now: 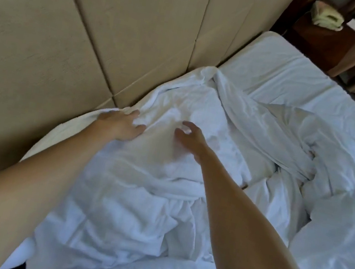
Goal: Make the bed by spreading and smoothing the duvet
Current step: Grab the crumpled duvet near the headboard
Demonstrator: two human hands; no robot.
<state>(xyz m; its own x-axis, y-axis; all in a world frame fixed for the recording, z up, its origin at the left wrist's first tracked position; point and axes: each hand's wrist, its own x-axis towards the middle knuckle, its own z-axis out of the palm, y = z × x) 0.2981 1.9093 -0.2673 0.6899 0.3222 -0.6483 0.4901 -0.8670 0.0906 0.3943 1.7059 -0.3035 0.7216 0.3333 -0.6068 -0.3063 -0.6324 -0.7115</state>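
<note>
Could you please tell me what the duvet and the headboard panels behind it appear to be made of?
The duvet looks like soft white woven fabric, probably cotton, matte and heavily creased, with padded bulk. The headboard seems upholstered in beige textured fabric or leatherette, judging by its faint grain and recessed seams between panels; which one is unclear.
</note>
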